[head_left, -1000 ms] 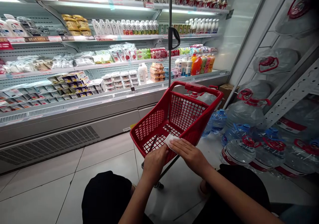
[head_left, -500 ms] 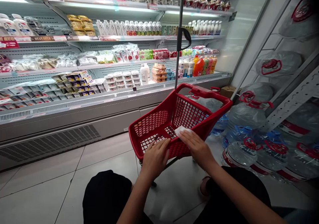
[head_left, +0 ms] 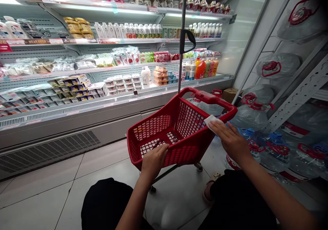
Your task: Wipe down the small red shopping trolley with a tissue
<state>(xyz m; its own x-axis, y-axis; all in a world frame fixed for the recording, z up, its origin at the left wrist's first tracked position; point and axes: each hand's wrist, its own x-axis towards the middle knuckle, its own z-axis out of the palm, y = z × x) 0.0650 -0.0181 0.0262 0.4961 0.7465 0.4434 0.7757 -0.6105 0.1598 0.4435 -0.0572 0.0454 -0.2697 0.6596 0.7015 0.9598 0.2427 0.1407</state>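
A small red plastic shopping cart with mesh walls stands on the floor in front of my knees. My left hand rests over the near rim, its fingers bent around the edge. Farther right, my right hand presses a folded white wipe onto the rim where it slopes up toward the handle. Its fingers lie fairly straight over the wipe and hide part of it. The cart's basket shows its red mesh floor.
An open chiller with shelves of dairy cups and bottles runs behind the cart. Large water bottles stand close on the right beside a perforated metal upright. A thin pole with a black grip rises behind the cart.
My right hand has slid the wipe up and right along the cart's rim, toward the handle. My left hand stays on the near rim. The view has shifted slightly.
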